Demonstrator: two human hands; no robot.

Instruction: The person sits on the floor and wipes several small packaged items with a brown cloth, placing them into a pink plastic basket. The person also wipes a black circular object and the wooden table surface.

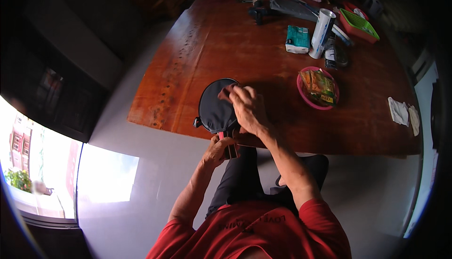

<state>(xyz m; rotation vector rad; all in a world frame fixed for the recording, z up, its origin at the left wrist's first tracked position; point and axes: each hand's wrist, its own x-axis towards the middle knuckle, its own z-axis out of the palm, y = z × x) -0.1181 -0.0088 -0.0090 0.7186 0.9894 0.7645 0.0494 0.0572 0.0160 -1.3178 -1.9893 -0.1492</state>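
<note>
In front of me at the table's near edge is a table tennis paddle (214,103) with a round black face and a striped handle. My left hand (217,150) is closed round the lower part of that handle. A small dark reddish-brown cloth (226,92) is pinched in the fingers of my right hand (248,110). It lies against the upper right of the black face. A small black piece (197,122) sticks out at the paddle's lower left; its kind cannot be made out.
On the brown wooden table (169,89), a pink bowl (301,94) holds packaged food. Beyond stand a teal tissue pack (297,36), a white tube (322,32) and a dark bottle (330,56). White cloths (399,111) lie at right; a green basket (360,23) sits farther back.
</note>
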